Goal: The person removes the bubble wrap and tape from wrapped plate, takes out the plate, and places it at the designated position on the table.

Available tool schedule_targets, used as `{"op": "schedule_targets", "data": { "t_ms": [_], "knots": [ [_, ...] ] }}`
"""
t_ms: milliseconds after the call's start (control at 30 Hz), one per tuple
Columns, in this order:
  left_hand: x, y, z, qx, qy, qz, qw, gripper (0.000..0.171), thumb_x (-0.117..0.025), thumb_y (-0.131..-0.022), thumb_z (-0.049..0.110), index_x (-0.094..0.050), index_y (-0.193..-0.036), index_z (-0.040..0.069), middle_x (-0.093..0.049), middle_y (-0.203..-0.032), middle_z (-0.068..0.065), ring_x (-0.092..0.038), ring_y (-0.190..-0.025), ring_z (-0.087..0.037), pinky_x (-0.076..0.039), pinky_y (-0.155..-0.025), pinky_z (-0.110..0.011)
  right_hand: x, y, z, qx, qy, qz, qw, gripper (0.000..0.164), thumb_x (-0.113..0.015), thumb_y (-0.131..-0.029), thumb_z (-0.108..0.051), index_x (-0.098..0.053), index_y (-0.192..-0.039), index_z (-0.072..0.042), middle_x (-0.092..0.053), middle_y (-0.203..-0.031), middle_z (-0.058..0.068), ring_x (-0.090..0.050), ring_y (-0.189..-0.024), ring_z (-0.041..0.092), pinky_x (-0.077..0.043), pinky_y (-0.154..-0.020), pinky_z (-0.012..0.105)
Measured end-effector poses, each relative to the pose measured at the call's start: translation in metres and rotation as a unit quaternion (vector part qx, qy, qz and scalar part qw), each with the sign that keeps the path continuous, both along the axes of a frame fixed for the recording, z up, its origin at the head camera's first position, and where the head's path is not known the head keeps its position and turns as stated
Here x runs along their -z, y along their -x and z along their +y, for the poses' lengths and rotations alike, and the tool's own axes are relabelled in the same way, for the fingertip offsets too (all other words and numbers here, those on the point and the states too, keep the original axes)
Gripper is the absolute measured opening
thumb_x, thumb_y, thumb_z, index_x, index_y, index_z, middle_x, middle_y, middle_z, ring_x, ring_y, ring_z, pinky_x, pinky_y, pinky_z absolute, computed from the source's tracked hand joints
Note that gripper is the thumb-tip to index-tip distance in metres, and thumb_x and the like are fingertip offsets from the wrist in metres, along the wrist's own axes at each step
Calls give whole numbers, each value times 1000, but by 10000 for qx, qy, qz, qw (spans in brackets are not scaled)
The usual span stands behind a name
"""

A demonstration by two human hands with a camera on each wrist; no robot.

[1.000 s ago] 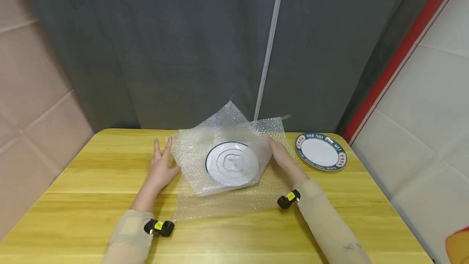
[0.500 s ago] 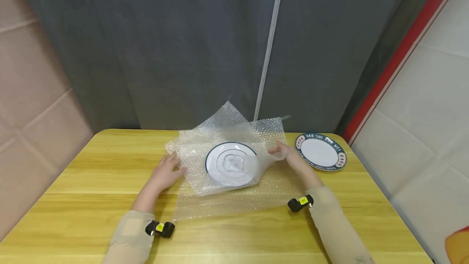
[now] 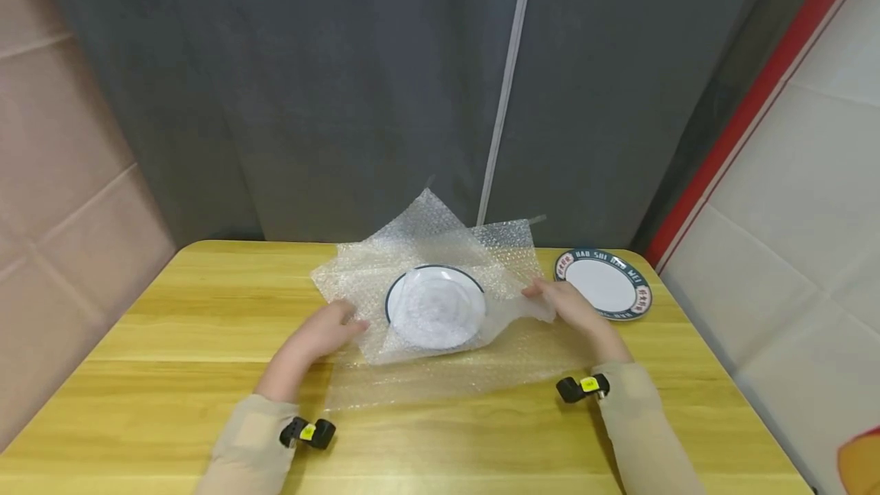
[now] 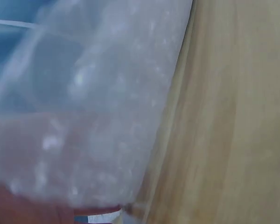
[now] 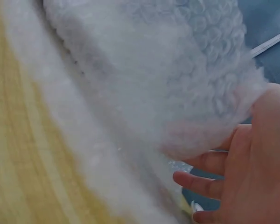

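Note:
A white plate (image 3: 437, 319) with a dark blue rim lies on the table, covered by a loose layer of bubble wrap (image 3: 495, 380). My right hand (image 3: 567, 304) pinches the right corner of the top layer, lifting it a little; in the right wrist view the other fingers (image 5: 198, 184) are spread below the bubble wrap. At the left edge, my left hand (image 3: 323, 331) touches the wrap with bent fingers, thumb apart from them. The left wrist view is blurred, with bubble wrap (image 4: 107, 93) passing over most of that hand (image 4: 23, 205).
A second plate (image 3: 603, 286), white with a lettered dark rim, rests at the back right, close behind my right hand. The wooden table (image 3: 172, 373) ends against a grey curtain (image 3: 344, 98). Two upper corners of the wrap stand up near the curtain.
My right hand has moved right and toward me, drawing the top wrap corner along and flattening it over the plate. My left hand has lowered and moved right; its spread fingers are now bent.

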State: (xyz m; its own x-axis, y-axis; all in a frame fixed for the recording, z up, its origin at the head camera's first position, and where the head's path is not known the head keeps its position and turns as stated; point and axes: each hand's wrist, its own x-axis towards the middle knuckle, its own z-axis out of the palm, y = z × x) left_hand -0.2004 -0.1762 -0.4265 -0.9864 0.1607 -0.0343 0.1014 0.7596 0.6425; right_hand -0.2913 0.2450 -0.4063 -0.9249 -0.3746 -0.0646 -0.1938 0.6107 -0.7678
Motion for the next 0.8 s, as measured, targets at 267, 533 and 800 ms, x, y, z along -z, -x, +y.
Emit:
{"op": "schedule_targets", "data": {
  "t_ms": [267,533,800],
  "knots": [
    [-5,-6,16,129,150,-236,9995,72,-66,-88,40,-49,-122,-20,-39,-134,-41,-42,-121,-51,-32,-104,-56,-11,-11,1,-161,-403,110,9990,50,-44,-101,-38,-60,-127,2,-57,-129,21,-49,-122,37,-38,-102,52],
    [-9,-14,24,447,797,-264,9955,81,-71,-80,50,-52,-119,-19,-33,-134,-44,-34,-124,-56,-28,-105,-59,-18,-17,1,-595,-925,344,9933,43,-58,-96,-30,-60,-124,2,-57,-128,21,-52,-118,36,-42,-97,50],
    [-11,-19,30,499,983,-676,9916,105,-75,-73,52,-32,-138,-19,-13,-145,-42,-10,-134,-57,-14,-106,-65,-18,-20,-4,-704,-1349,317,9878,48,-68,-89,-27,-59,-127,-1,-58,-128,17,-51,-119,35,-39,-100,50]
  ]
}}
